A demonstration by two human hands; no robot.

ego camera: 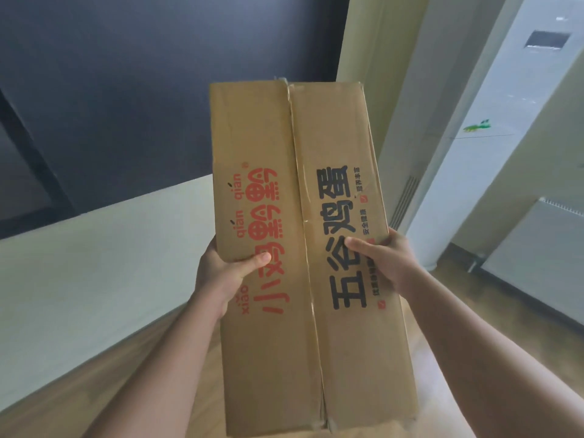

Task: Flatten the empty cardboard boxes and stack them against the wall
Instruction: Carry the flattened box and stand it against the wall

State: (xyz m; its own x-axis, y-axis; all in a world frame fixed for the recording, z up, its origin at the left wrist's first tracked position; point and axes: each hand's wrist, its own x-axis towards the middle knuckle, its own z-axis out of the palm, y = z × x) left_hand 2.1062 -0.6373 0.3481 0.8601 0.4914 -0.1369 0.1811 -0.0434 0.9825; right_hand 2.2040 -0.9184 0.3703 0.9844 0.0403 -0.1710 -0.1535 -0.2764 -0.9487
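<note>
Showed two bare forearms, uncovered from the lower frame edge up to the wrists, with no sleeve or cuff within view. Left grip: bare, ungloved, short rounded thumbnail visible, unpainted. Right grip: equally bare and ungloved. Wore no ring, watch, strap or bracelet on any visible finger or wrist.

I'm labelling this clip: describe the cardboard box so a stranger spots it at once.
In the centre of the view, before the dark wall, the left hand and right hand hold up a tall brown box. It alone carries red characters left of its seam and black ones right.
</note>
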